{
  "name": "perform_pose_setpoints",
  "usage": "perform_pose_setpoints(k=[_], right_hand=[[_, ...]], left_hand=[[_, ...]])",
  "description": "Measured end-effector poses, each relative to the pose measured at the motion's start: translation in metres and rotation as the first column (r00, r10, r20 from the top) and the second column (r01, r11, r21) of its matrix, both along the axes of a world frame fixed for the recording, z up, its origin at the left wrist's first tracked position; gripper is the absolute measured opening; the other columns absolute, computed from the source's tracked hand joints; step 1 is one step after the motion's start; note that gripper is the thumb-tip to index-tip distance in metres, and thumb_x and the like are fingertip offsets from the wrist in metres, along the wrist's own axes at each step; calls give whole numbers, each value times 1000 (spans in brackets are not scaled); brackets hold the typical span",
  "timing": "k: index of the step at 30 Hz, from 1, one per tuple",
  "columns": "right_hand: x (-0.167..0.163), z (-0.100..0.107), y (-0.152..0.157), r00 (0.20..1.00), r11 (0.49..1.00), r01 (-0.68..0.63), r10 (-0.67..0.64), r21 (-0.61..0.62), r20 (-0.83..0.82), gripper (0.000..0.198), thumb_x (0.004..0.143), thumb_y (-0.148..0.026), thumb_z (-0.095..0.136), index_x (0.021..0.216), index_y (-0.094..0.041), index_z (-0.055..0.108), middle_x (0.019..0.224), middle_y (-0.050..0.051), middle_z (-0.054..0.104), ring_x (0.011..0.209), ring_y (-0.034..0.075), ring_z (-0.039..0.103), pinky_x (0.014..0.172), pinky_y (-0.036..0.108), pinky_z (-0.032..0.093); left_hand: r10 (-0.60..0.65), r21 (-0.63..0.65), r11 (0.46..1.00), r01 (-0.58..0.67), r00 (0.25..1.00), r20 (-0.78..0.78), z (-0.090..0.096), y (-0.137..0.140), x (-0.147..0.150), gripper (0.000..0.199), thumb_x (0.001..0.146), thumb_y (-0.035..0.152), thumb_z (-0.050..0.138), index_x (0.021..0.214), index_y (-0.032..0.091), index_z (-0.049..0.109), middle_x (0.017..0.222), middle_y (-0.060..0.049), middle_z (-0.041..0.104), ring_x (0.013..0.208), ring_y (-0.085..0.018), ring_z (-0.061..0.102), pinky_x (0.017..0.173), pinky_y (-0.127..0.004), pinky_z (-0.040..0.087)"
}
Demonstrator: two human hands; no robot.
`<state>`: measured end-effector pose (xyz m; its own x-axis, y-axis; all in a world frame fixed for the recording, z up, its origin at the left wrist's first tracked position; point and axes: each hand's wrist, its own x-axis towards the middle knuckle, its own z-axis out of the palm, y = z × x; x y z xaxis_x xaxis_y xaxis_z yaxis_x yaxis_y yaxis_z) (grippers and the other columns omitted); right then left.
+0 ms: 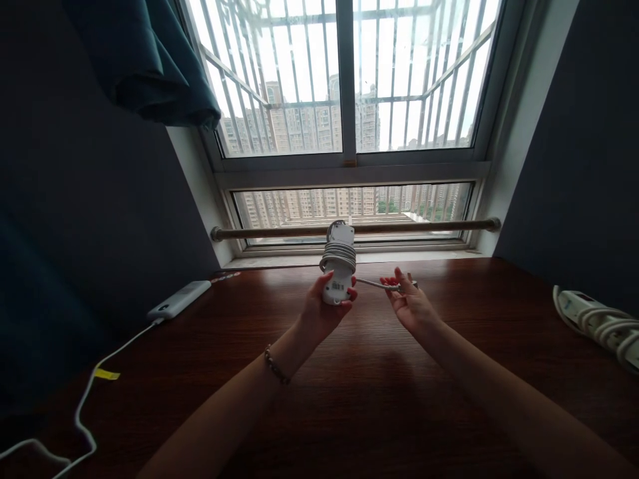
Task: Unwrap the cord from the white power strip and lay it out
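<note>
In the middle of the head view, a white power strip (337,287) is held upright above the wooden surface. Its white cord (339,255) is wound in several turns around its middle. My left hand (322,303) grips the lower end, fingers wrapped round both sides; a printed label faces me. From the coil a free length of cord runs right to my right hand (410,303). The fingers of that hand are closed on the cord near its end, where the plug is partly hidden by the fingers.
Brown wooden surface (359,399) spans the view. At left lies a white power bank-like box (180,299) with a white cable (84,406) and yellow tag (106,374). Another cord-wrapped power strip (599,319) lies at right. Behind are a horizontal rail (424,227), window and blue curtain (150,66).
</note>
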<state>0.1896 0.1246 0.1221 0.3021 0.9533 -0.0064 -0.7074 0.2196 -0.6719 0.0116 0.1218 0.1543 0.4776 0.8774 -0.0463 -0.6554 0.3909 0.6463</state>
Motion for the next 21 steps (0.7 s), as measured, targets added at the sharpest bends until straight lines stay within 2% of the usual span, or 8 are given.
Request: perform_pose_setpoints(k=[4,7,10,13,16,18,21], right_hand=[[2,2,-4,992,986,-124,121,-108,-32,39,70,-46,73,77,-15,50,74,11,66,72,22,68,68,31,57],[10,11,-6,986,969,-168,169,-179,-12,40,83,-50,55,80,-11,51,76,18,66,70,26,69,60,31,58],[20,20,-2,996,988,-88,84,-127,-39,39,85,-49,51,78,-10,52,75,19,67,71,23,69,62,25,58],[29,24,3,995,998,-45,41,-42,-88,41,85,-50,51,73,-11,55,77,19,68,74,21,69,68,26,58],[34,24,7,989,998,-33,39,45,-140,41,88,-50,46,73,-14,58,73,9,69,72,15,68,71,24,57],[37,23,9,987,996,-57,67,73,-143,42,90,-52,40,78,-17,61,72,3,69,69,12,66,68,22,56],[47,25,12,977,980,-183,190,76,-99,52,90,-57,35,85,-15,65,81,6,70,68,13,65,61,23,56]], left_hand=[[-126,133,985,114,988,91,-7,4,-6,34,82,30,52,107,8,58,96,-10,60,72,-12,56,49,-16,45],[-167,249,956,157,986,20,-10,8,-10,36,80,31,53,106,8,59,98,-9,60,70,-12,57,49,-16,44],[-240,317,915,250,968,-72,-11,13,-13,38,73,30,56,104,8,60,95,-10,59,68,-13,57,46,-16,41],[-325,332,873,357,934,-149,-13,15,-15,43,66,28,59,104,7,59,91,-12,60,63,-15,57,43,-19,40],[-416,318,823,471,880,-229,-17,12,-11,49,59,25,63,103,5,58,86,-14,61,59,-17,58,39,-20,38],[-471,299,783,546,834,-287,-20,8,-6,51,54,21,64,102,4,58,81,-15,63,55,-18,59,36,-20,37],[-529,285,708,646,753,-391,-22,-1,2,55,51,17,66,105,9,55,78,-13,65,50,-17,57,34,-19,36]])
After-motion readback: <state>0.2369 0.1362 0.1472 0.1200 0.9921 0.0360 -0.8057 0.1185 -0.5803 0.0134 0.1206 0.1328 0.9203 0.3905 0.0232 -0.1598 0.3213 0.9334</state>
